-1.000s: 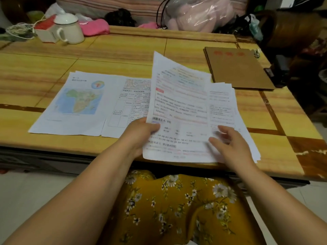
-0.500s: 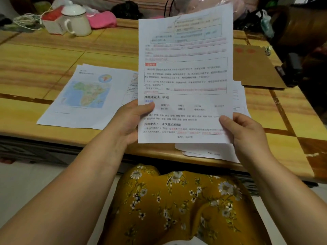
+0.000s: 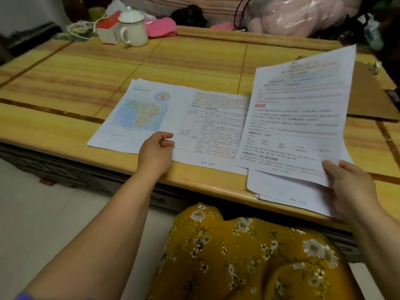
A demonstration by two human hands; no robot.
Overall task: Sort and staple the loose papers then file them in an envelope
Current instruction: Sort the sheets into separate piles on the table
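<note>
My left hand (image 3: 156, 148) reaching forward, fingers loosely curled and holding nothing, forearm bare, my right hand (image 3: 350, 187) off to the right, thumb on top, fingers pinching a printed sheet (image 3: 300, 118).

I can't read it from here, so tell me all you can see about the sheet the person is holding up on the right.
The sheet is white printer paper, printed with blurred lines of black text, pink and blue highlighted strips, a small red label and boxed sections. It is lifted and tilted, its far corner raised above the table. The right hand pinches its near right corner. Its lower edge overlaps a stack of papers lying at the table's edge. The left hand does not touch it.
</note>
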